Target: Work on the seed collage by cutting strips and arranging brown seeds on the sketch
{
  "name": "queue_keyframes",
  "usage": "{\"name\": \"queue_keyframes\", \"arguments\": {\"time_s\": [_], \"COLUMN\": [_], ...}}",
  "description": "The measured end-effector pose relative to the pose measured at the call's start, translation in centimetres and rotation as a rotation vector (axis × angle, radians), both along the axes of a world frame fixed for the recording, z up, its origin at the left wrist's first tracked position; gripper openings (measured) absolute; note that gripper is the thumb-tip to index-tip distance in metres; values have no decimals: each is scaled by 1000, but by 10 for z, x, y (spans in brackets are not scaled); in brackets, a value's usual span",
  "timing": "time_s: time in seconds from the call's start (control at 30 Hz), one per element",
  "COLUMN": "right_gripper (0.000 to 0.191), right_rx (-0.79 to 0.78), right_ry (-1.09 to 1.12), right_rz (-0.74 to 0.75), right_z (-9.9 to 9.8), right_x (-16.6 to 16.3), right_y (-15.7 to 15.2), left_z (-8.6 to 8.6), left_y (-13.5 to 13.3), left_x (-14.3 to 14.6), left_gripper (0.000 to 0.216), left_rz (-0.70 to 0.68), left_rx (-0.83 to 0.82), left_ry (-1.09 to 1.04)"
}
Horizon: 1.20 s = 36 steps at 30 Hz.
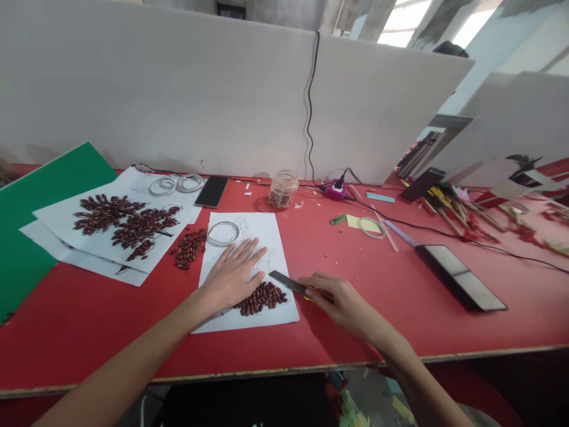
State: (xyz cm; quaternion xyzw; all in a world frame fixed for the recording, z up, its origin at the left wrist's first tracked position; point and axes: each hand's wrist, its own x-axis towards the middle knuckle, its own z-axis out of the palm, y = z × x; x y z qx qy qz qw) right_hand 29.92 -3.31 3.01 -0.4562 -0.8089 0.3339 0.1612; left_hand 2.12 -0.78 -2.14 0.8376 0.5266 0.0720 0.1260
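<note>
A white paper sheet (278,249) with faint line drawing lies on the red table. My left hand (234,274) rests flat on it, fingers spread. Dark reddish-brown seeds (262,298) form a cluster on the sheet's lower part, partly behind that hand. My right hand (332,298) is closed around a utility knife (288,281), its broad blade reaching over the sheet's right edge just above the seeds. A roll of clear tape (223,233) lies at the sheet's upper left. Left of the sheet is a loose pile of seeds (190,248).
Sheets with seed clusters (106,255) lie at left, over a green board (26,237). Behind stand a phone (211,191), a glass jar (283,188) and a purple power adapter (335,189). A black cable (409,223) crosses the right side near a dark-edged tablet-like object (460,277).
</note>
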Motion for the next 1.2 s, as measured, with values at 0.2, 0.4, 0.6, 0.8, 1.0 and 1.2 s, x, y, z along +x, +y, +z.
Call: {"name": "queue_keyframes", "arguments": {"time_s": [0.2, 0.4, 0.6, 0.8, 1.0, 1.2], "right_gripper": [30, 30, 29, 32, 41, 42], "right_rx": [3, -8, 30, 192, 448, 599], "right_ry": [4, -20, -46, -106, -245, -304], "right_rz": [18, 28, 47, 63, 192, 284], "right_z": [0, 0, 4, -7, -16, -17], "right_x": [0, 0, -1, 1, 8, 10], "right_y": [2, 2, 3, -7, -12, -11], "left_z": [-1, -1, 0, -4, -1, -2], "left_y": [0, 0, 0, 0, -1, 0], "left_x": [0, 0, 1, 0, 1, 0], "left_gripper": [59, 58, 59, 58, 58, 59], "left_rz": [4, 4, 3, 2, 11, 0], "left_rx": [12, 12, 8, 41, 31, 31], "left_ry": [-11, -9, -13, -4, 4, 1]}}
